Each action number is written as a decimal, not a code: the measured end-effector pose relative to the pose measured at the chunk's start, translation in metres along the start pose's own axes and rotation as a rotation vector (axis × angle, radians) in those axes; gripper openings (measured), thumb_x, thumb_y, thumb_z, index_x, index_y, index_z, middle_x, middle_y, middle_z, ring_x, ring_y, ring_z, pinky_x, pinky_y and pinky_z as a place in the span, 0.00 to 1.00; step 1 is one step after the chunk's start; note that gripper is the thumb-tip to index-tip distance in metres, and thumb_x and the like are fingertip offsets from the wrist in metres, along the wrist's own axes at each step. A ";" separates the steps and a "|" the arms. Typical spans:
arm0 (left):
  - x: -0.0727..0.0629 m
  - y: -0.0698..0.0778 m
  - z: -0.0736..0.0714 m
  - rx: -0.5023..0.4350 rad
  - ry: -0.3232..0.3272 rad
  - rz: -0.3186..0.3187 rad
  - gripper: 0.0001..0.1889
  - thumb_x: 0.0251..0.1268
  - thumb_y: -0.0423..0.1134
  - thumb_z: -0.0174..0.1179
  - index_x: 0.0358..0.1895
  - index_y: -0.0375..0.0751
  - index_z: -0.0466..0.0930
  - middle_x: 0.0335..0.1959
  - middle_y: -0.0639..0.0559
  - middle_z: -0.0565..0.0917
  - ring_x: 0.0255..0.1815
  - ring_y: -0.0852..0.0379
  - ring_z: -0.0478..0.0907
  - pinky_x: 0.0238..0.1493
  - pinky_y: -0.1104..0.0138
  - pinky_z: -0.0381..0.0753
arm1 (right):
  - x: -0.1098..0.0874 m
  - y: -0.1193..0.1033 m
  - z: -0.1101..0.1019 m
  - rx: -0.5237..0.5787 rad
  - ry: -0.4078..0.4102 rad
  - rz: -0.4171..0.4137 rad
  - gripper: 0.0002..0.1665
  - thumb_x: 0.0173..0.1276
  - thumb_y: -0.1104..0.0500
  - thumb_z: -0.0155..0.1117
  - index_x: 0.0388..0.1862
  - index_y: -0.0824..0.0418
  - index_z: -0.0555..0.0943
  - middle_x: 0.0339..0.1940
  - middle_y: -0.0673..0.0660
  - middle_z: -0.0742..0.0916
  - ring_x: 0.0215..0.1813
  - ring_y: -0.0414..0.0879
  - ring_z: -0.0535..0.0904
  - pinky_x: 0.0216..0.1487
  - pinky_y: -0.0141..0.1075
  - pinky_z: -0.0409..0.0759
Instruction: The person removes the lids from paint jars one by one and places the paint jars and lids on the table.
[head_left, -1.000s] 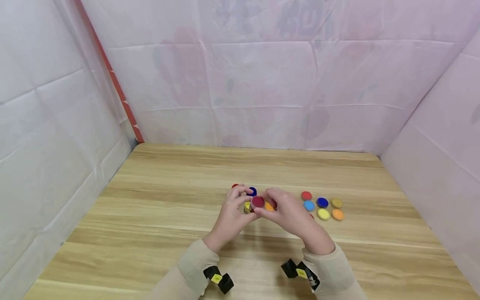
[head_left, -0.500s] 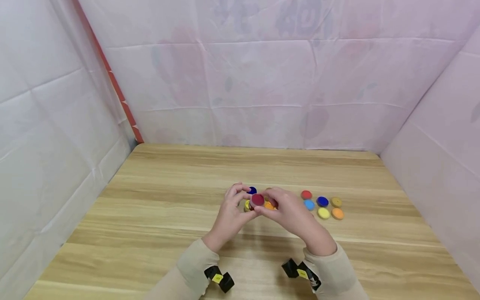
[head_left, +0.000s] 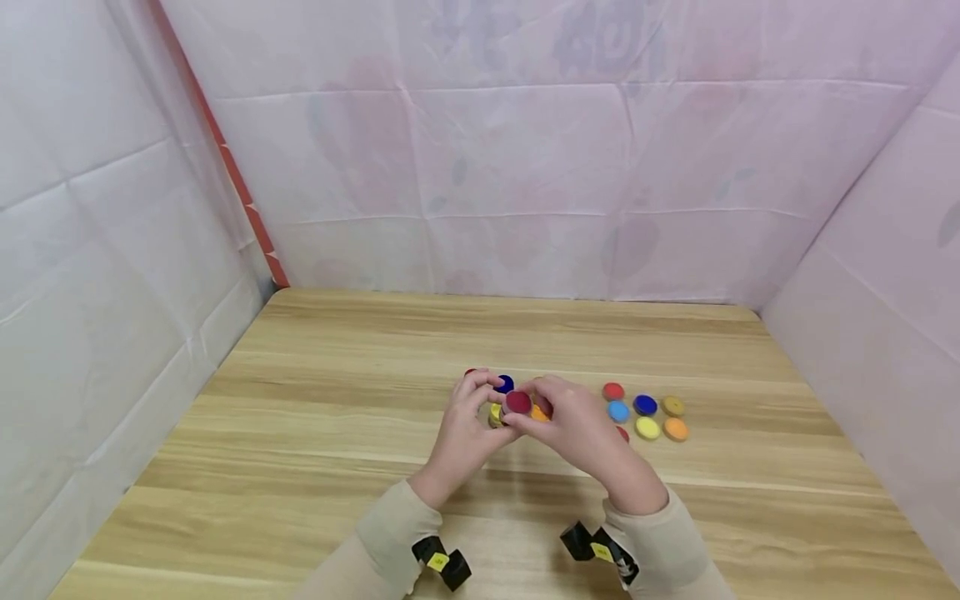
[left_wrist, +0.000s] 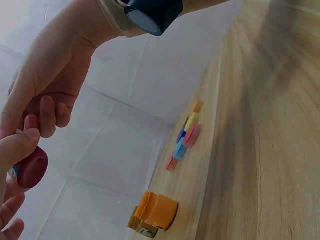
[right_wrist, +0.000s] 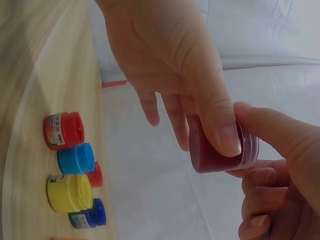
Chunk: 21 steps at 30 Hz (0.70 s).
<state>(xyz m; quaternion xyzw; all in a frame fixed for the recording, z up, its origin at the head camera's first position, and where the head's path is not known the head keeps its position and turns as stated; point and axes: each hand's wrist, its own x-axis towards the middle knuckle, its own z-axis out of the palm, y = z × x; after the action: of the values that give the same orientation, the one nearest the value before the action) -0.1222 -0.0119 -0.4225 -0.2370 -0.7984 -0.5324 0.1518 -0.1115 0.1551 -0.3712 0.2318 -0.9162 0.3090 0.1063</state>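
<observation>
A small dark red paint jar point(head_left: 517, 403) is held up between both hands above the table. My left hand point(head_left: 467, 433) grips its body, with the thumb point(right_wrist: 227, 135) along the near side and other fingers spread out beyond. My right hand point(head_left: 577, 429) pinches the clear, ridged end of the jar point(right_wrist: 217, 150) between thumb and forefinger, its remaining fingers curled in. Whether a lid sits on that end is unclear. Beneath and around the hands stand more jars, partly hidden: yellow point(right_wrist: 69, 192), light blue point(right_wrist: 76, 158), red point(right_wrist: 65, 131), dark blue point(right_wrist: 89, 214) and orange point(left_wrist: 158, 210).
Right of the hands, several flat round lids lie on the wooden table point(head_left: 337, 400): red point(head_left: 613, 391), dark blue point(head_left: 645, 405), ochre point(head_left: 673, 406), light blue point(head_left: 618, 411), yellow point(head_left: 647, 428) and orange point(head_left: 676, 429). White cloth walls point(head_left: 487, 167) enclose the back and sides.
Both hands keep their hold on the dark red jar at nearly the same spot. Only slight shifts of the hands and the head view show; the jars and lids stay put.
</observation>
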 end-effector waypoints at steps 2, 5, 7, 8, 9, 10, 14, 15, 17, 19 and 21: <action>0.000 0.000 0.000 -0.002 0.012 0.013 0.11 0.45 0.36 0.73 0.29 0.40 0.79 0.48 0.45 0.75 0.63 0.51 0.62 0.61 0.49 0.63 | 0.000 -0.001 0.000 0.010 -0.011 -0.005 0.18 0.56 0.50 0.71 0.39 0.60 0.82 0.17 0.45 0.68 0.18 0.37 0.60 0.19 0.29 0.59; -0.001 0.001 -0.001 -0.012 0.020 0.023 0.10 0.46 0.36 0.73 0.29 0.39 0.80 0.49 0.43 0.75 0.64 0.49 0.62 0.61 0.47 0.61 | 0.002 -0.002 -0.002 0.034 -0.046 -0.013 0.16 0.57 0.52 0.71 0.39 0.61 0.81 0.18 0.45 0.68 0.19 0.37 0.61 0.20 0.29 0.61; -0.001 0.002 -0.002 -0.024 0.018 0.024 0.10 0.46 0.35 0.73 0.29 0.39 0.80 0.49 0.43 0.75 0.64 0.49 0.62 0.61 0.47 0.61 | 0.002 -0.001 -0.004 0.056 -0.074 -0.016 0.15 0.57 0.53 0.70 0.39 0.60 0.81 0.18 0.45 0.69 0.19 0.37 0.61 0.21 0.29 0.61; -0.001 0.002 -0.002 -0.030 0.016 0.021 0.10 0.46 0.36 0.73 0.29 0.39 0.80 0.49 0.44 0.75 0.64 0.48 0.61 0.61 0.47 0.60 | 0.002 0.000 -0.004 0.067 -0.088 -0.018 0.14 0.58 0.53 0.70 0.39 0.59 0.81 0.18 0.45 0.68 0.20 0.37 0.61 0.21 0.29 0.61; -0.002 0.002 -0.002 -0.036 0.012 0.016 0.10 0.46 0.35 0.73 0.29 0.39 0.80 0.49 0.44 0.75 0.64 0.48 0.61 0.61 0.47 0.61 | 0.003 0.000 -0.004 0.077 -0.098 -0.019 0.14 0.58 0.53 0.70 0.39 0.59 0.81 0.18 0.45 0.69 0.20 0.37 0.62 0.21 0.29 0.62; -0.002 0.002 -0.003 -0.043 0.008 0.010 0.10 0.46 0.35 0.73 0.29 0.39 0.80 0.49 0.44 0.75 0.64 0.49 0.62 0.61 0.48 0.61 | 0.003 0.001 -0.004 0.086 -0.107 -0.021 0.15 0.58 0.52 0.69 0.40 0.59 0.81 0.18 0.45 0.69 0.20 0.37 0.62 0.21 0.29 0.62; -0.004 0.003 -0.004 -0.069 -0.008 -0.039 0.10 0.46 0.36 0.73 0.29 0.40 0.80 0.49 0.49 0.75 0.59 0.53 0.64 0.57 0.52 0.65 | 0.002 0.002 -0.004 0.112 -0.123 -0.025 0.16 0.59 0.50 0.68 0.42 0.58 0.81 0.19 0.45 0.69 0.20 0.37 0.62 0.21 0.29 0.62; -0.004 0.003 -0.004 -0.077 -0.011 -0.051 0.10 0.46 0.37 0.73 0.29 0.41 0.79 0.49 0.51 0.75 0.57 0.54 0.64 0.56 0.53 0.65 | 0.002 0.002 -0.004 0.116 -0.121 -0.023 0.17 0.59 0.49 0.67 0.42 0.58 0.82 0.19 0.45 0.69 0.20 0.37 0.62 0.21 0.29 0.62; -0.004 0.003 -0.004 -0.097 -0.014 -0.073 0.10 0.47 0.39 0.72 0.29 0.42 0.79 0.48 0.54 0.75 0.55 0.56 0.65 0.55 0.53 0.66 | 0.002 0.001 -0.004 0.122 -0.116 -0.018 0.17 0.60 0.48 0.67 0.42 0.58 0.82 0.18 0.45 0.68 0.20 0.38 0.61 0.21 0.29 0.61; -0.003 0.003 -0.004 -0.119 -0.016 -0.090 0.10 0.49 0.41 0.72 0.29 0.43 0.79 0.48 0.56 0.75 0.55 0.57 0.64 0.55 0.52 0.65 | 0.002 0.001 -0.005 0.116 -0.110 -0.009 0.19 0.60 0.47 0.66 0.43 0.58 0.82 0.18 0.46 0.68 0.20 0.38 0.61 0.20 0.29 0.61; -0.003 0.003 -0.004 -0.137 -0.020 -0.104 0.11 0.50 0.43 0.71 0.29 0.43 0.79 0.49 0.54 0.75 0.55 0.56 0.64 0.56 0.50 0.63 | 0.002 0.001 -0.006 0.099 -0.102 0.001 0.21 0.60 0.46 0.66 0.45 0.59 0.82 0.18 0.46 0.69 0.20 0.38 0.62 0.20 0.30 0.61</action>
<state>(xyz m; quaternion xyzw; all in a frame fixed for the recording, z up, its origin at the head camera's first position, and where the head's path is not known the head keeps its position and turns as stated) -0.1185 -0.0149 -0.4202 -0.2103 -0.7728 -0.5905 0.0996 -0.1130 0.1587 -0.3664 0.2520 -0.9041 0.3418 0.0478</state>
